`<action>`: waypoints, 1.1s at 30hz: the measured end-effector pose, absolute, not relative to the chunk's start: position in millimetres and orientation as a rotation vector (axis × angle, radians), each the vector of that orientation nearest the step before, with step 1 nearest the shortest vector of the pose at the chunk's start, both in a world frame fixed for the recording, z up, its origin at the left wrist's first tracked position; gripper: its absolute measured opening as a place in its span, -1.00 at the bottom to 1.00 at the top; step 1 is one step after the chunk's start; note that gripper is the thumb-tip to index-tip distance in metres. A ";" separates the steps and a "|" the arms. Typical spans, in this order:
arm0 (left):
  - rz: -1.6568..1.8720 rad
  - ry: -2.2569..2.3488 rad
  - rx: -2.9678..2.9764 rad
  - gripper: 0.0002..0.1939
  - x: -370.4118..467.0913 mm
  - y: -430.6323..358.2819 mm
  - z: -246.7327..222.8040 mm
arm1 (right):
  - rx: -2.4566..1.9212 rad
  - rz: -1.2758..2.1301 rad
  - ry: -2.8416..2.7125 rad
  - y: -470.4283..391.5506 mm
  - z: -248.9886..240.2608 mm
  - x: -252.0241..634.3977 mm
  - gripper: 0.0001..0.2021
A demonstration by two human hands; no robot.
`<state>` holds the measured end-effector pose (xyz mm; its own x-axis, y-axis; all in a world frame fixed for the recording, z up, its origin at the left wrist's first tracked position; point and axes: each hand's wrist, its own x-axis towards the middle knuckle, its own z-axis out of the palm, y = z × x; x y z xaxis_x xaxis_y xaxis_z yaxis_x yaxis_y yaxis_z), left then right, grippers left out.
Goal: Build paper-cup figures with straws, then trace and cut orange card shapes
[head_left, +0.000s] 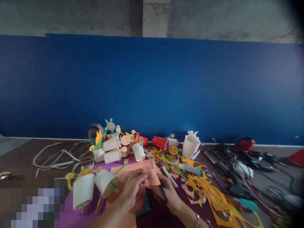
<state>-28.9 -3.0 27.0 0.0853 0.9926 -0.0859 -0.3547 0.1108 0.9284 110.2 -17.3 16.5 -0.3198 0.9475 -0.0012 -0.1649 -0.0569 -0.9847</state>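
A small peach paper piece [155, 180] with little round drawings on it is pinched between the thumb and fingers of my left hand [134, 186]. My right hand [169, 193] is wrapped round the black handle of a pair of scissors [162, 192]. The blades lie at the paper and point away from me; how far they are apart is hard to see. Below my hands are a larger peach sheet [116, 174] and a teal paper [145, 205]. To the left of my left hand, a white paper cup [104, 182] with straws tilts beside an upright cup [83, 191] with yellow paper decorations.
Decorated white cups [112, 143] and a red cup [159, 142] lie behind my hands. Cut yellow paper scraps [209, 190], a tube with a teal end [189, 169] and a white cup [191, 146] are rightward. Cables [64, 155] lie left; tangled black wires lie far right.
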 end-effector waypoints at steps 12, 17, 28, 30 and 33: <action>1.232 0.963 0.937 -0.73 -30.2 -2.5 25.7 | -0.960 1.522 -1.277 -19.6 24.4 107.2 -0.51; 1.228 0.949 0.953 -0.73 -31.7 -1.0 24.3 | -0.959 1.515 -1.290 -17.9 21.4 108.1 -0.56; 1.217 0.884 1.010 -0.79 -34.6 0.0 28.7 | -0.965 1.546 -1.258 -13.6 12.4 112.8 -0.68; 1.212 0.871 1.021 -0.80 -35.7 1.0 26.6 | -0.955 1.560 -1.256 -13.0 11.4 113.6 -0.68; 1.203 0.861 1.017 -0.82 -36.9 2.5 22.4 | -0.954 1.576 -1.230 -12.1 9.8 114.3 -0.67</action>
